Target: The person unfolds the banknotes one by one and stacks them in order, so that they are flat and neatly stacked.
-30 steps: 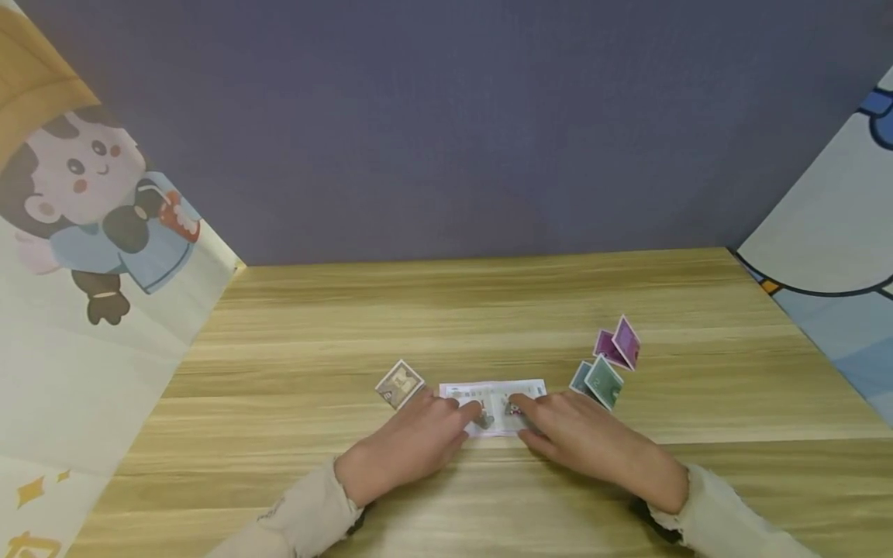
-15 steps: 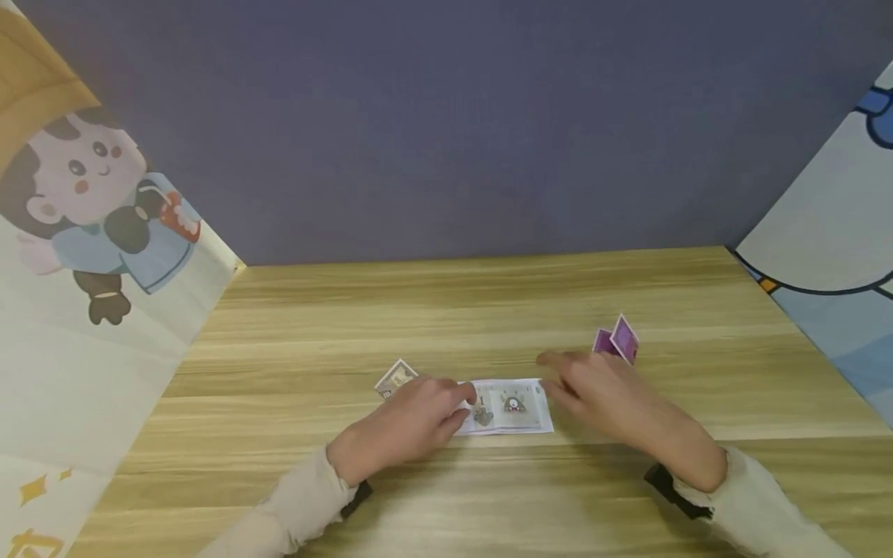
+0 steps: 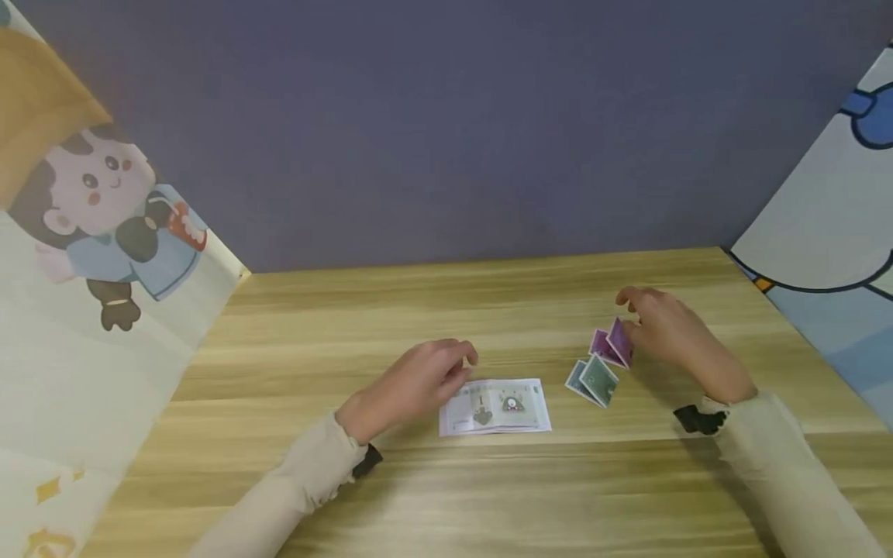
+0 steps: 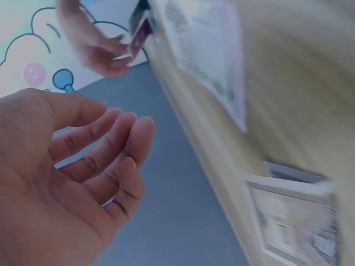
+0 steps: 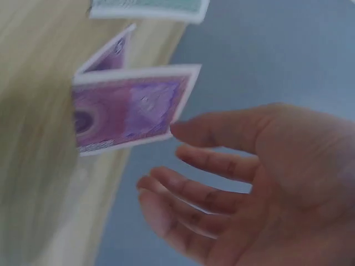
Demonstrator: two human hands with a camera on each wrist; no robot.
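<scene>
The purple note (image 5: 130,108) stands on the bench (image 3: 279,387) folded in a V, one leaf raised, just by the thumb of the right hand (image 3: 666,329). That hand is loosely spread, its fingers bent and apart, gripping nothing; whether the thumb tip touches the note's edge or stops just short, I cannot tell. Just beside it, nearer the person, sits the green note (image 3: 600,380), also folded with a leaf lifted. Well to the left of both, the pale note (image 3: 497,407) lies open and flat, a crease down its middle; there may be another sheet under it, but I can't be sure. The left hand (image 3: 422,380) hangs over its left end, fingers softly curved and holding nothing. Beyond that hand, and hidden by it from above, the left wrist view shows a brown note (image 4: 294,221), folded as well. As I judge it, the pale note is the part that's done, while the purple, green and brown ones are yet to be opened out, so most of the work seems left. Behind everything rises a plain blue-grey wall (image 3: 446,155).
</scene>
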